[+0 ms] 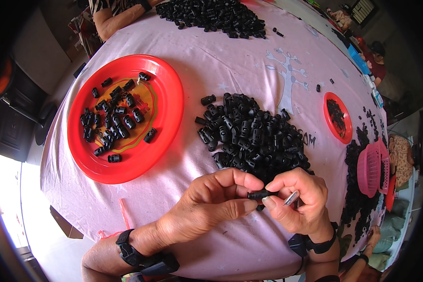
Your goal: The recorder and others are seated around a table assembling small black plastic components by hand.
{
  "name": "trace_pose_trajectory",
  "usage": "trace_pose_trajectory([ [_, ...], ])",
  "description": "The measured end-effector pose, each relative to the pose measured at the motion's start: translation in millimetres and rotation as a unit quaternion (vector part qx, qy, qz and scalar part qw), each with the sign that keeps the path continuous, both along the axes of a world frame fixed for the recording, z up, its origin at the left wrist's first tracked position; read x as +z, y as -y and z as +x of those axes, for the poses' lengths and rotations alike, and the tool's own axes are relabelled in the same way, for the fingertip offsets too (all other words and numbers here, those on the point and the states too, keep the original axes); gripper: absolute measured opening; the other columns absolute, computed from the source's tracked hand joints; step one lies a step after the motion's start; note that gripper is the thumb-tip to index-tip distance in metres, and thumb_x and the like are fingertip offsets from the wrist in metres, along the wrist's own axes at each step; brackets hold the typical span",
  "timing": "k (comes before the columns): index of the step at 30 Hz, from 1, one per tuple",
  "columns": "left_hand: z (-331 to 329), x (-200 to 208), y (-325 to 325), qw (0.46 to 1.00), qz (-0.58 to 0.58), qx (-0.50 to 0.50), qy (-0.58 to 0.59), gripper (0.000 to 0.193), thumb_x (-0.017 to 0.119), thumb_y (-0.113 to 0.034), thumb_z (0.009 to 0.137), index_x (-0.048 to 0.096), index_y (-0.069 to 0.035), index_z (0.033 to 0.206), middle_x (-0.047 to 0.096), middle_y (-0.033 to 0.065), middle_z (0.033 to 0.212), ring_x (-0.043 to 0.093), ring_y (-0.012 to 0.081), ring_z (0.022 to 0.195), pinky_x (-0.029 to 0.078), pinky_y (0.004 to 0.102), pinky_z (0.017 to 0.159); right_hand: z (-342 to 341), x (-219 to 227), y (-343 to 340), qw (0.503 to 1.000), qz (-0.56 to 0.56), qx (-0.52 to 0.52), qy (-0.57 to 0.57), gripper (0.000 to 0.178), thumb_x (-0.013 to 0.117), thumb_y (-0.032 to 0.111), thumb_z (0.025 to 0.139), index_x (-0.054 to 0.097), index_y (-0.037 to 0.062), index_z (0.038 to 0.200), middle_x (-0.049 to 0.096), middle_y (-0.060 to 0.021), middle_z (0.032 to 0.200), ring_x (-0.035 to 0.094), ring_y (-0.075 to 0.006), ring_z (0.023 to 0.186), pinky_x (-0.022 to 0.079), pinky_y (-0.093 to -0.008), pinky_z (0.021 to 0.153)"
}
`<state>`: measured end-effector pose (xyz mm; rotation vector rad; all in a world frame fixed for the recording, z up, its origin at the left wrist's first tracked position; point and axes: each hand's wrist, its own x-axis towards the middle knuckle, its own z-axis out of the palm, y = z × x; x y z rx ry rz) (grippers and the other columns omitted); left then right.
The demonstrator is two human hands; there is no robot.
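My left hand (213, 193) pinches a small black plastic cord lock (258, 194) between thumb and fingertips. At the other end of that cord lock, my right hand (300, 199) has its thumb and forefinger on or close to it. A slim, shiny metal tool (291, 198) is tucked in the fingers of my right hand; its working end is hidden. Just beyond both hands lies a large heap of black cord locks (256, 131). A red plate (167, 127) to the left carries several more cord locks (117, 120).
A pink patterned cloth (192, 56) covers the table. Another black heap (211, 16) sits at the far side, by a person's arm (120, 21). To the right are a small red plate (347, 134), scattered black pieces (355, 197) and a pink basket (369, 169). Other people sit farther off.
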<state>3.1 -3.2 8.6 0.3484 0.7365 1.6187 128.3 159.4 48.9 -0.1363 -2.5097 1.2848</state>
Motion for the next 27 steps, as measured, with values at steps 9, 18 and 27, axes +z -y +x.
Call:
trace_pose_trajectory([
  [9,4.2,-5.4,-1.3,0.997,-0.008,0.017,-0.073,0.026,0.058,-0.007,0.091,0.053,0.0,0.116,0.061,0.0031,0.103,0.055,0.0066,0.098,0.044,0.0216,0.087,2.8,2.3,-1.0,0.999,-0.003,0.026,0.021,0.021,0.072,0.008,0.075,0.058,0.0011,0.09,0.066,-0.0039,0.071,0.064,-0.0082,0.056,0.049,-0.0196,0.05],
  [18,3.0,-6.6,-1.6,0.996,0.018,0.014,-0.088,0.028,0.058,-0.012,0.092,0.054,-0.002,0.118,0.061,0.0044,0.104,0.056,0.0093,0.096,0.045,0.0258,0.087,-2.7,1.2,-0.4,0.997,0.08,0.022,0.004,0.032,0.08,0.022,0.072,0.056,0.0035,0.082,0.061,-0.0022,0.063,0.059,-0.0087,0.047,0.046,-0.0217,0.042],
  [27,3.4,0.9,-2.7,0.996,0.003,0.015,-0.092,0.028,0.056,-0.013,0.093,0.054,-0.002,0.119,0.061,0.0044,0.105,0.056,0.0101,0.098,0.045,0.0269,0.088,-4.5,0.4,-0.6,0.99,0.137,0.018,0.015,0.04,0.079,0.037,0.072,0.056,0.0051,0.08,0.06,-0.0025,0.063,0.055,-0.0115,0.042,0.044,-0.0239,0.039],
])
